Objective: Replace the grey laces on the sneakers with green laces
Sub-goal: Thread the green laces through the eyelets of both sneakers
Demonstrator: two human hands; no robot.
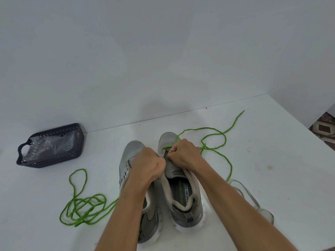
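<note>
Far left, near the back edge of the surface [253,178], I see a dark basket [54,156] with clear plastic in it. Toward the front-left lies a loose coil of green lace [81,209], soft and light; I judge it will kink and snag easily, so I'd take it close to its tip. In the middle stand two grey sneakers side by side: the left shoe [130,151], mostly under my forearm, and the right shoe [181,192], where a second green lace [213,140] crosses the lowest eyelets near the toe and trails off toward the back-right corner. My left hand [150,165] is curled tight at the right shoe's tongue; what it grips I cannot tell. My right hand [183,153] has its fingers closed in a pinch at the eyelets, apparently on the second green lace. Front right lies a pulled grey lace [248,192], flat and limp.
</note>
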